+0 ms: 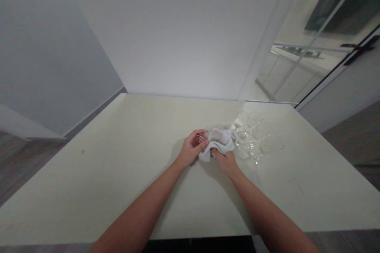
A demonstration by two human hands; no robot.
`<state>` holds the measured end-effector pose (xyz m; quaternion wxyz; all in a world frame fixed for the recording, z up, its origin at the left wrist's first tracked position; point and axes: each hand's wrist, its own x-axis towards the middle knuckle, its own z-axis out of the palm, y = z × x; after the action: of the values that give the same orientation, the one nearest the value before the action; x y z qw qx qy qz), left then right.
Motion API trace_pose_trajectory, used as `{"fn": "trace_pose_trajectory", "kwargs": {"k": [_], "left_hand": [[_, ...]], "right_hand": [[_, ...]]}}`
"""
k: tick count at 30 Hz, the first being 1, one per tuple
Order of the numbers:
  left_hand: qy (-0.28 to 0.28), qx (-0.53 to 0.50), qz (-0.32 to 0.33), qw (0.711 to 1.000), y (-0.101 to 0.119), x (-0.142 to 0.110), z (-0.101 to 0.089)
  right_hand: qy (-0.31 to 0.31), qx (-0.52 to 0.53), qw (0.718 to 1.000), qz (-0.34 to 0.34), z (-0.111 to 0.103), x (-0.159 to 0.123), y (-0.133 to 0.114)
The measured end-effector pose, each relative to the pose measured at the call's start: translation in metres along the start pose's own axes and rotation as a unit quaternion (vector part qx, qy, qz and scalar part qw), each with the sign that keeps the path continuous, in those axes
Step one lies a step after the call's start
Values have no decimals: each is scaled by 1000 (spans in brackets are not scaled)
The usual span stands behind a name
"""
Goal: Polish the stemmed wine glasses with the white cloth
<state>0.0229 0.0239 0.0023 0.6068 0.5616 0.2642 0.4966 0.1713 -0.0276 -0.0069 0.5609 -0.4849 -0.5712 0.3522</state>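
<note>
My left hand (191, 148) is closed round a clear glass (211, 132), fingers on its rim and side. My right hand (225, 160) grips a white cloth (221, 142) that is bunched over and around the same glass. Both hands meet above the middle of the pale table (118, 174). The lower part of the glass is hidden by the cloth.
Several clear stemmed glasses (252, 134) stand close together on the table just right of my hands. A white wall stands behind the table. At the far right there is a glass partition (297, 47) and a door with a black handle (359, 49).
</note>
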Motion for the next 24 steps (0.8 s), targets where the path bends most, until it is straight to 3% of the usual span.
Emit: {"fn": "trace_pose_trajectory", "kwargs": {"k": [6, 12, 14, 18, 21, 24], "left_hand": [[28, -10, -8, 1000, -1, 3, -2], [41, 23, 41, 998, 2, 2, -4], [71, 29, 77, 994, 3, 1, -6], [185, 60, 164, 967, 7, 4, -13], [256, 90, 247, 930, 17, 7, -19], [249, 101, 309, 912, 33, 6, -15]], "right_hand": [[53, -13, 998, -11, 0, 4, 6], [45, -14, 999, 2, 5, 1, 9], [75, -22, 997, 19, 7, 1, 11], [133, -42, 989, 53, 5, 5, 18], [70, -90, 991, 69, 3, 9, 24], [-23, -173, 984, 41, 3, 7, 22]]}}
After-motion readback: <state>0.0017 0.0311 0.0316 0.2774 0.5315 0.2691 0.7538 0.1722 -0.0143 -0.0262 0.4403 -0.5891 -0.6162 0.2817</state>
